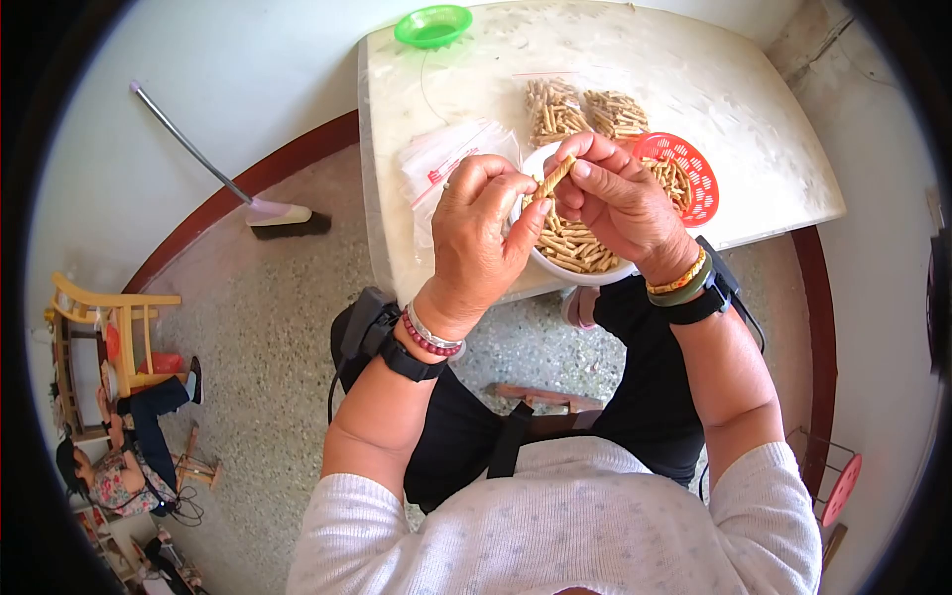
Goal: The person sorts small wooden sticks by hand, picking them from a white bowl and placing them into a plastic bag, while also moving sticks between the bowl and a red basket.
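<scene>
A short, ridged tan stick point(555, 178) is held up between my two hands. My left hand point(480, 223) pinches its lower end, with thumb and fingers closed. At its upper end, the fingertips of my right hand point(627, 198) grip it. Directly below is a white bowl point(587, 279) holding many similar tan sticks point(573, 248); my hands partly hide it. Beside my right hand sits a red perforated basket point(706, 183) with more sticks. Near my left hand lie flat clear plastic bags point(458, 164) with red print.
Two clear bags of sticks point(555, 111) lie farther back on the pale table point(764, 109). A green bowl point(433, 40) stands at its far left corner. A broom point(283, 220) leans against the wall. At far left, another person point(119, 476) sits near a wooden chair point(144, 342).
</scene>
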{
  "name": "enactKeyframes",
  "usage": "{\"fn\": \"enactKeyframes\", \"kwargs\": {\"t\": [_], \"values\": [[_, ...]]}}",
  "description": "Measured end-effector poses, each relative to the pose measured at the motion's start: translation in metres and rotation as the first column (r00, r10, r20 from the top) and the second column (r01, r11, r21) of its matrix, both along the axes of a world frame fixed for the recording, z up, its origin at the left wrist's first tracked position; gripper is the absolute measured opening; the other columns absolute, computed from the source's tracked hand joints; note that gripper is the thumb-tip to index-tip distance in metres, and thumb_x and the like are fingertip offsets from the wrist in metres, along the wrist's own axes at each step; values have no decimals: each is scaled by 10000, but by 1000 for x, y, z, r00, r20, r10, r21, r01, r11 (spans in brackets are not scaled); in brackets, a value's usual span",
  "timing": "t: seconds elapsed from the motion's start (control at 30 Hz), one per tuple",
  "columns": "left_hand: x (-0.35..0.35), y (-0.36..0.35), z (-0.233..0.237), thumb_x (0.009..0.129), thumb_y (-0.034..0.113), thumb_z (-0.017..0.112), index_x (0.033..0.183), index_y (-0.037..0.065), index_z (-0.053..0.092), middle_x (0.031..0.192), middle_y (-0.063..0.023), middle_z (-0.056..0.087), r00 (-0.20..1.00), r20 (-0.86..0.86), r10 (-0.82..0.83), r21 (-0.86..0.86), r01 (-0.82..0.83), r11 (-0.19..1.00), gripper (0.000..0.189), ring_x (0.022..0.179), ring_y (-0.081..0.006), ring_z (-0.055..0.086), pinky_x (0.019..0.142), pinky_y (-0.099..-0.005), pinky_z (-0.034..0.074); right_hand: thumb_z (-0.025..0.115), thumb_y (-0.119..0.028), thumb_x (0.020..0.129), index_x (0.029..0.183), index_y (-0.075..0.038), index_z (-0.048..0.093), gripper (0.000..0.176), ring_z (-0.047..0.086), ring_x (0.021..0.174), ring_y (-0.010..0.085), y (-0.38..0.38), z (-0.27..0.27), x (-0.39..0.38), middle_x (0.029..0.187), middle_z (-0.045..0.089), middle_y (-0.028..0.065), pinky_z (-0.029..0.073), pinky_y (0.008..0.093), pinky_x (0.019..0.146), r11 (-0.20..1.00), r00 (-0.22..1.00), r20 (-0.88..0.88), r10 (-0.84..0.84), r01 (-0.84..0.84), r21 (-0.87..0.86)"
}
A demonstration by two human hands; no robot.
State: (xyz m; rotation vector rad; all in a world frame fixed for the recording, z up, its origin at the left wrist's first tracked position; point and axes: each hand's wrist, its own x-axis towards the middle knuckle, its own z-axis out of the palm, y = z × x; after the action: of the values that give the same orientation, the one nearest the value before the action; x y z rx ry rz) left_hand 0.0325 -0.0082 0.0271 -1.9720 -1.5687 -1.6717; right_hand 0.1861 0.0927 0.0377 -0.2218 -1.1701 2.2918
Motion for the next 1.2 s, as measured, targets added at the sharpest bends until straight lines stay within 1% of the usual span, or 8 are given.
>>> {"fn": "enactKeyframes", "kwargs": {"t": [0.17, 0.27, 0.33, 0.43, 0.53, 1.03, 1.1, 1.2], "values": [[-1, -1, -1, 797, 36, 673, 882, 11, 603, 895, -108, 559, 1000, 6, 9, -36, -8, 999, 113, 792, -257, 585, 691, -340, 480, 556, -141, 969, 1084, -48, 605, 156, 493, 712, 75, -1, -2, 0, 855, 574, -20, 439, 212, 665, 999, 1000, 14, -12, 11, 48], [-3, -2, 1, 836, 32, 645, 898, -11, 600, 913, -115, 572, 1000, 17, -6, -63, 7, 998, 88, 793, -243, 595, 691, -321, 484, 553, -138, 971, 1125, -41, 607, 189, 479, 710, 64, -2, 2, 1, 859, 563, -33, 424, 203, 657, 998, 997, 73, -40, 36, 54], [-3, -2, 1, 849, 33, 629, 897, -18, 596, 915, -117, 571, 1000, 18, -13, -70, 14, 997, 77, 791, -246, 594, 689, -321, 484, 551, -137, 972, 1192, -37, 598, 246, 458, 707, 50, -3, 2, 2, 863, 549, -46, 404, 190, 647, 988, 992, 105, -74, 59, 143], [-2, -1, -1, 864, 36, 608, 895, -22, 592, 918, -122, 567, 999, 32, -27, -96, 30, 995, 68, 788, -247, 593, 689, -323, 484, 549, -134, 972, 1233, -30, 588, 284, 442, 709, 40, -5, 5, 2, 861, 541, -55, 388, 177, 641, 982, 987, 133, -96, 72, 174], [-2, -1, 0, 870, 27, 592, 885, -25, 590, 921, -123, 562, 999, 19, -29, -91, 30, 995, 54, 788, -244, 593, 688, -327, 486, 550, -132, 971, 1212, -22, 603, 270, 441, 710, 36, -5, 4, 1, 841, 540, -55, 385, 169, 639, 985, 986, 136, -91, 69, 159], [-1, -2, 0, 778, -13, 671, 873, 2, 596, 966, -122, 569, 997, -58, 44, -93, -49, 994, 122, 843, -267, 601, 733, -343, 492, 590, -113, 947, 1092, -21, 657, 185, 453, 663, 21, -1, -1, 1, 822, 578, -61, 388, 168, 619, 965, 965, 180, -193, 154, 210], [-3, -1, -4, 746, 19, 693, 886, 39, 588, 1001, -95, 540, 996, -60, 59, -69, -63, 996, 177, 891, -265, 555, 783, -373, 444, 590, -112, 946, 1090, -20, 657, 183, 455, 665, 23, -2, -1, 2, 822, 578, -59, 388, 170, 619, 964, 963, 182, -198, 158, 215], [-4, 0, -5, 737, 26, 709, 894, 54, 595, 1040, -92, 542, 992, -85, 89, -66, -95, 993, 196, 917, -259, 550, 813, -379, 427, 591, -110, 944, 1090, -20, 655, 183, 457, 671, 24, -1, -1, 3, 823, 578, -57, 388, 175, 620, 963, 964, 182, -194, 151, 223]]}}
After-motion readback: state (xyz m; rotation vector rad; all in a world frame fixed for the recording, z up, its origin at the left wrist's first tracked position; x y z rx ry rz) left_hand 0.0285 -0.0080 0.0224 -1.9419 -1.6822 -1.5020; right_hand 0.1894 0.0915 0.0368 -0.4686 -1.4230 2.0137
